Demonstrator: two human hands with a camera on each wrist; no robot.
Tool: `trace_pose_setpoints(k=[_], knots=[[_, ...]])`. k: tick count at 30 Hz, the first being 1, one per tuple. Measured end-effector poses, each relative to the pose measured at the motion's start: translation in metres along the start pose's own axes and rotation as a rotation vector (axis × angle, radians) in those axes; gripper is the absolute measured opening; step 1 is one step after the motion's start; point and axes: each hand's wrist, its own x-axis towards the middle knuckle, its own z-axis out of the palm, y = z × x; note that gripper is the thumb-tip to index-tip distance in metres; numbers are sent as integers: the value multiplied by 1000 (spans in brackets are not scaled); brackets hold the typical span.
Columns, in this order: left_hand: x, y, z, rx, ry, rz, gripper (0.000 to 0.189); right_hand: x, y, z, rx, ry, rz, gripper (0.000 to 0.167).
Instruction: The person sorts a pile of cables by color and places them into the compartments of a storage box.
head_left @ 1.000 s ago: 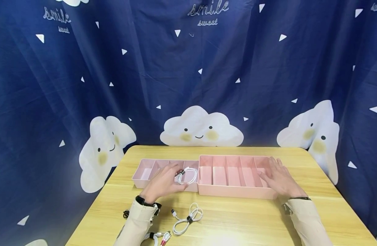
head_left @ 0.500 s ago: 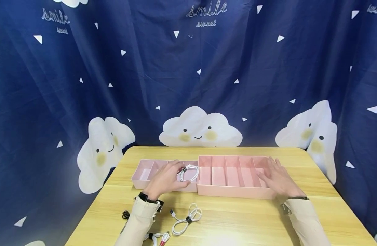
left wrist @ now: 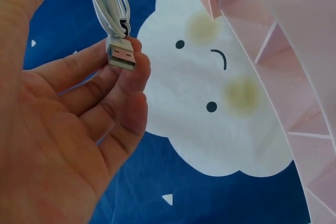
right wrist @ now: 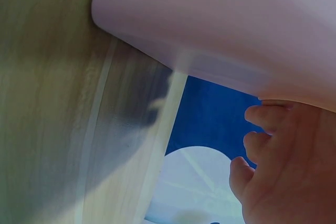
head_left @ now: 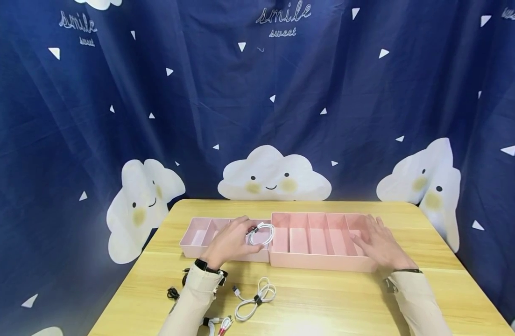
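Pinched in my left hand (head_left: 231, 242) is a coiled white USB cable (left wrist: 107, 3) with a dark tie. Its metal plug points toward the camera in the left wrist view, and the other fingers are loosely bent below it. This hand hovers over the right end of a lilac divided box (head_left: 194, 252), close to the pink divided box (head_left: 320, 262) beside it. My right hand (head_left: 382, 245) grips the right end wall of the pink box, thumb over the inside and fingers along the outside. The thumb is hidden in the right wrist view.
On the wooden table (head_left: 324, 298) in front lies another white USB cable (head_left: 258, 300) with a black tie. Nearer the front edge is a white cable with red parts (head_left: 224, 325). A black cable (head_left: 173, 293) lies by the left sleeve. A blue curtain (head_left: 207, 116) hangs behind.
My left hand has shifted right and slightly up with the coiled white cable, toward the pink box. My right hand has stayed in place on the pink box's right end.
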Motion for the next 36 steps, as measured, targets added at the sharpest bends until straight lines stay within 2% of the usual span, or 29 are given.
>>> trace_pose_setpoints(k=[5, 17, 36], knots=[[2, 1, 2, 2, 11, 2, 56, -1, -1, 1, 14, 5, -4, 90], [8, 5, 3, -45, -16, -27, 51, 3, 1, 3, 4, -5, -5, 93], [11, 2, 10, -71, 7, -51, 47, 1, 0, 0, -3, 2, -1, 91]])
